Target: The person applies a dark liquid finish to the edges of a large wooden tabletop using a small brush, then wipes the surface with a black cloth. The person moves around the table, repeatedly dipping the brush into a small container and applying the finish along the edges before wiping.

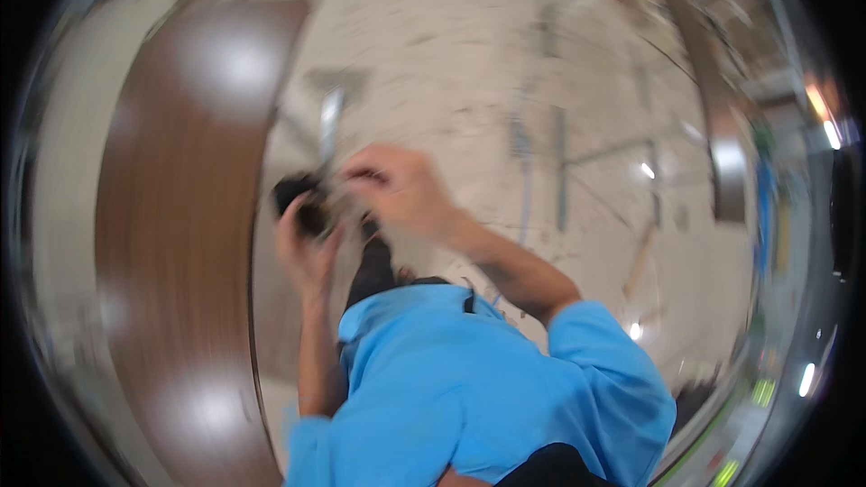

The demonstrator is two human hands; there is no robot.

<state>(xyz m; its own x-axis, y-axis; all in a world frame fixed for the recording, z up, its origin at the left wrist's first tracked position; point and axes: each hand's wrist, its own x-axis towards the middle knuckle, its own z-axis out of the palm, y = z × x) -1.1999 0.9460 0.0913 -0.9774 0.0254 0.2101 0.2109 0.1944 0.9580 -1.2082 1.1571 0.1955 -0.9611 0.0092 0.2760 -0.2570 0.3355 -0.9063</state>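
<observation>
Left of the frame's centre, the left hand (305,248) is curled around a small dark object (302,201), blurred beyond telling its kind. The right hand (397,188), fingers bent together, pinches at its top. A brown bench (180,216) fills the left, pale floor (469,72) above

we're looking down from a single head-worn fisheye, close over the blue shirt (469,379) at lower centre, floor (469,63) curving across the upper frame, everything motion-blurred.
</observation>
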